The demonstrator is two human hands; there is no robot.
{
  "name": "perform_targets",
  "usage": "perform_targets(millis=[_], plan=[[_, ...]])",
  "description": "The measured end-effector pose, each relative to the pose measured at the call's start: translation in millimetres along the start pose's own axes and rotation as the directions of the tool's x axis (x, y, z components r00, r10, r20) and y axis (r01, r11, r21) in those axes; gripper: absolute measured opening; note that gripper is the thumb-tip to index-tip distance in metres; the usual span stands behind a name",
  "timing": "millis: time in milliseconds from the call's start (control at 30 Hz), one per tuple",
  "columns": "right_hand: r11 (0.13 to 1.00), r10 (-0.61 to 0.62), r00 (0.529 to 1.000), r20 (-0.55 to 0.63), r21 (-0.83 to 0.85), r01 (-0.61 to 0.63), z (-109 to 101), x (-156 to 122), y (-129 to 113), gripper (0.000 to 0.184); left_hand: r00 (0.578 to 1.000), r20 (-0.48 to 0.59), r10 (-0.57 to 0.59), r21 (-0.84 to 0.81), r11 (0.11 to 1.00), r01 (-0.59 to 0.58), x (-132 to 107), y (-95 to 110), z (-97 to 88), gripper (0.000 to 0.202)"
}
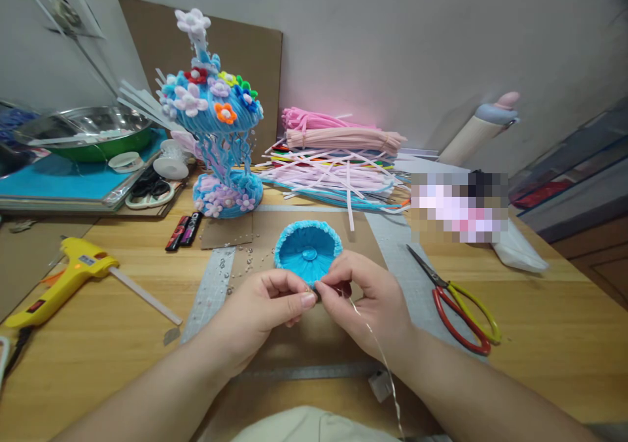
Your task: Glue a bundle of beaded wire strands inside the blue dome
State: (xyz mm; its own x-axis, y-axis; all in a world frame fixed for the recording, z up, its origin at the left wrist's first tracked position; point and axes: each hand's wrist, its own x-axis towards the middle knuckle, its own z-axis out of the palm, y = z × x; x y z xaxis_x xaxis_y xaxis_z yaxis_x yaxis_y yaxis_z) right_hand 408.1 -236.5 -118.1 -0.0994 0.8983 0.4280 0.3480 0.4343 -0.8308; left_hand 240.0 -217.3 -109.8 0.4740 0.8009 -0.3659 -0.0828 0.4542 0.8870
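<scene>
A blue fuzzy bowl-shaped piece (310, 254) with a curled rim and a round disc at its centre faces me, tilted. At its near rim my left hand (279, 305) and my right hand (370, 301) meet, thumbs and fingers pinched. A thin silvery wire (373, 337) runs from my right fingers down toward my lap, passing a small white box (380, 386). Something tiny shows at my left fingertips, too small to make out. Whether either hand touches the blue piece is hard to tell.
Cardboard (343, 354) lies over a grey cutting mat (400, 246), with loose clear beads (235, 259) left. Scissors (461, 305) lie right, a yellow glue gun (69, 275) left. Behind stand a flowered jellyfish-like craft (216, 112) and piled pipe cleaners (338, 167).
</scene>
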Motion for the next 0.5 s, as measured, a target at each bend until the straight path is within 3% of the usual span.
perform_targets(millis=[167,233,333,433,500], plan=[[0.997,-0.037,0.999,0.025,0.062,0.036,1.0,0.7,-1.3,0.008,0.999,-0.045,0.006,-0.039,0.999,-0.008,0.9,0.3,0.3,0.024],[0.988,-0.033,0.998,0.061,0.152,0.023,-1.6,2.9,-1.0,0.016,0.997,-0.07,0.017,-0.048,0.999,-0.02,1.8,0.0,-1.3,0.023],[0.906,0.146,0.979,0.144,0.377,-0.19,-4.9,5.9,0.8,0.02,0.996,-0.077,0.037,-0.034,0.999,-0.04,2.7,0.3,-3.5,0.022],[0.685,0.384,0.873,0.301,0.542,-0.488,-5.5,7.9,2.2,0.016,0.989,-0.116,0.095,0.038,0.995,-0.092,2.5,2.2,-3.0,0.022],[0.583,0.451,0.811,0.372,0.566,-0.584,-5.0,8.9,1.9,0.021,0.979,-0.134,0.152,0.114,0.984,-0.137,2.0,3.9,-1.4,0.02]])
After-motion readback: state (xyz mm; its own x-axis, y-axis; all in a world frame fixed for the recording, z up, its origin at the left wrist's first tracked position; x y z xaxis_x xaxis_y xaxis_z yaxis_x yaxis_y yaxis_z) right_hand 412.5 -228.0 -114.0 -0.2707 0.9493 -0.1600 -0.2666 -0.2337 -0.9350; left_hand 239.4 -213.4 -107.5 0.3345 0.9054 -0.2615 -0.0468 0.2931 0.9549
